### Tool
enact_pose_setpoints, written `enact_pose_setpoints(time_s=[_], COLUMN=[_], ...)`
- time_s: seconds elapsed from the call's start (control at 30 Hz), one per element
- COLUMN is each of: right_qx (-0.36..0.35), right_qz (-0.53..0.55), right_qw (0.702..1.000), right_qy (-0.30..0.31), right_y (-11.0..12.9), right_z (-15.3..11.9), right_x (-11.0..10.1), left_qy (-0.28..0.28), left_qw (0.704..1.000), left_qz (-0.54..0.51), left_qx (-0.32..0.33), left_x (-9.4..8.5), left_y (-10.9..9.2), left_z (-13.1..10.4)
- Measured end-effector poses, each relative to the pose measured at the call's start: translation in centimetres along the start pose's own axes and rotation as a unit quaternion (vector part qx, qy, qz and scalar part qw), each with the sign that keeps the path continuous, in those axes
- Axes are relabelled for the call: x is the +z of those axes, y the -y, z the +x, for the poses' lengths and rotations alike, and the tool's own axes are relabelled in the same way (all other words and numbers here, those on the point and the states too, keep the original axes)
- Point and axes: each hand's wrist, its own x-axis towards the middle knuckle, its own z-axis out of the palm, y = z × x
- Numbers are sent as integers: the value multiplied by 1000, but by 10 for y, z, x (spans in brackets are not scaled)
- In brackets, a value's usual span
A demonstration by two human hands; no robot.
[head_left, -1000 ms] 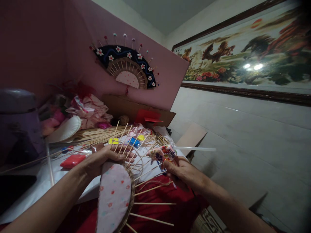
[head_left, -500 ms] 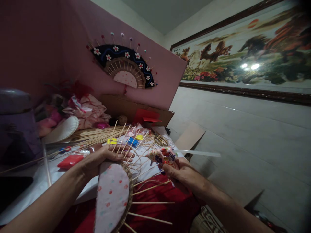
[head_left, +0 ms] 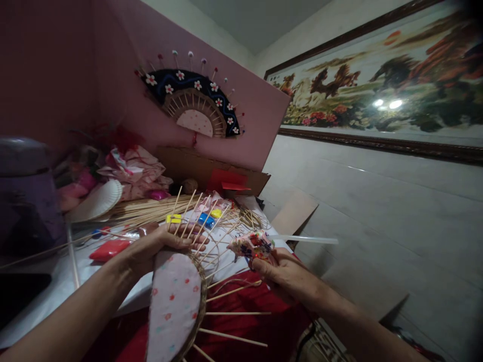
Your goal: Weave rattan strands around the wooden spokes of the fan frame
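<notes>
The fan (head_left: pixel 174 301) is at the lower centre of the view, in front of you, above the red cloth (head_left: pixel 245 327). Its half-round panel carries a floral print and a woven rim; thin sticks (head_left: pixel 237 313) radiate from the rim.

Your left hand (head_left: pixel 175 239) holds the upper end of the fan: thumb in front, fingers loosely extended behind the upper sticks. Your right hand (head_left: pixel 287 271) is closed around the glue gun (head_left: pixel 251 245). The gun has a floral covering; its nozzle points left, toward the sticks. A translucent rod (head_left: pixel 309 240) projects from its rear. Contact between nozzle and fan cannot be determined.

Packs lie on the white table cover (head_left: pixel 56 306) beyond the fan. The red pack (head_left: pixel 107 250) contains red material and lies beside your left forearm. The blue pack (head_left: pixel 206 220) contains blue material; the small yellow pack (head_left: pixel 216 213) is just beside it. The yellow block (head_left: pixel 173 218) is near your left fingers.

Behind these lies the stick bundle (head_left: pixel 151 207), with the fluted white plate (head_left: pixel 100 201) at its left. The purple canister (head_left: pixel 30 201) stands at far left, lid fitted; its contents are hidden. The finished fan (head_left: pixel 194 123) is mounted on the pink panel (head_left: pixel 241 120).
</notes>
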Motion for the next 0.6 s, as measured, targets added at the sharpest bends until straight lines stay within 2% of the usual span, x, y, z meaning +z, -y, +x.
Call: enact_pose_setpoints(time_s=[0.23, 0.37, 0.6], right_qx=[-3, 0, -5], right_qz=[-52, -67, -43], right_qw=[999, 998, 999], right_qy=[12, -11, -6], right_y=[-2, 0, 1], right_z=[0, -1, -4], right_x=[-2, -2, -2], left_qy=[0, -2, 1], left_qw=[1000, 1000, 1000], left_qz=[2, -1, -4], left_qx=[-6, 0, -4], left_x=[-2, 0, 1], left_y=[0, -1, -1], left_z=[1, 0, 0])
